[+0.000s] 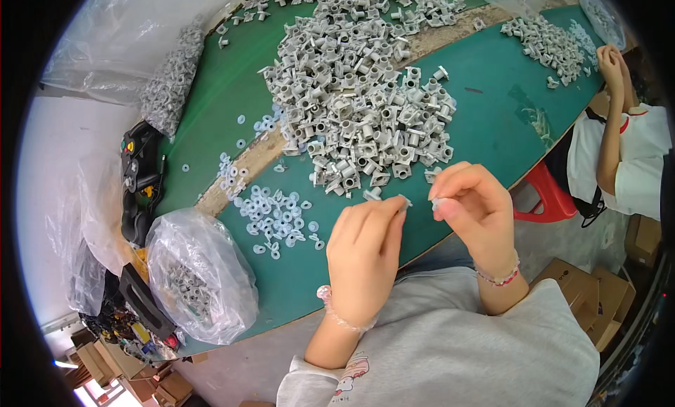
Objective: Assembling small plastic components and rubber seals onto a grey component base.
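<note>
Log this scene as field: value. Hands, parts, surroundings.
left hand: fingertips together; grip unclear
right hand: pinching small pale piece
ahead: large heap of grey parts on green table
left: loose pale-blue rings, clear plastic bag
far right: co-worker's hands beside smaller grey heap

Grey heap (358, 104): far end cut off by the upper edge. Before the heap: small pale pieces (436, 204) at the left hand (365, 256) and right hand (478, 213), mostly covered, too small to identify. Left of the heap: clear bag (228, 263), contents obscured by creased plastic; right of the heap: co-worker (643, 150), cut off by the rim.
</note>
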`<state>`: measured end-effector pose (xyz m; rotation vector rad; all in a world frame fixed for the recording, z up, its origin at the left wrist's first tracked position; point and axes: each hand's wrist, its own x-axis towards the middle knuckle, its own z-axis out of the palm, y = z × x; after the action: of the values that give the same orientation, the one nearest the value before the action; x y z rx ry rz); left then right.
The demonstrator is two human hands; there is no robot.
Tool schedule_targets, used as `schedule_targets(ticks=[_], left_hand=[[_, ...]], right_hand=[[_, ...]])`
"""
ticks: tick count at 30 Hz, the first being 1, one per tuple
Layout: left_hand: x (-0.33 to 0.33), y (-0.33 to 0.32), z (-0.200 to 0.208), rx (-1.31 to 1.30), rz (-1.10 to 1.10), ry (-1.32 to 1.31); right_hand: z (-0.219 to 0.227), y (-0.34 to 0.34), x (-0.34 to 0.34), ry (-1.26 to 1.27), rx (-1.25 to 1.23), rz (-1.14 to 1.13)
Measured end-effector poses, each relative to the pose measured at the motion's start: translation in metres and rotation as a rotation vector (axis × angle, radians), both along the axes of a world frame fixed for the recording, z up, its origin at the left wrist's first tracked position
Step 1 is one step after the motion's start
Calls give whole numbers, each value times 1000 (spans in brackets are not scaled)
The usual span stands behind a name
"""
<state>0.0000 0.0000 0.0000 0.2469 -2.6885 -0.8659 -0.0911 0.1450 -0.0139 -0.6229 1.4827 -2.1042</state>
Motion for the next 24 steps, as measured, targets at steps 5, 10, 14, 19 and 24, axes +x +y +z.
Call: schedule_targets(ticks=[5, 10, 14, 19, 24], left_hand=[[5, 8, 4, 980, 74, 75], [11, 13, -4, 1093, 61, 202], [12, 10, -8, 544, -34, 323], [11, 12, -11, 363, -34, 475], [11, 13, -12, 302, -49, 544]], right_hand=[[-3, -3, 6, 63, -52, 2], [0, -8, 8, -36, -135, 75], [2, -10, 10, -37, -147, 114], [4, -14, 16, 22, -109, 111], [5, -12, 13, -38, -103, 147]])
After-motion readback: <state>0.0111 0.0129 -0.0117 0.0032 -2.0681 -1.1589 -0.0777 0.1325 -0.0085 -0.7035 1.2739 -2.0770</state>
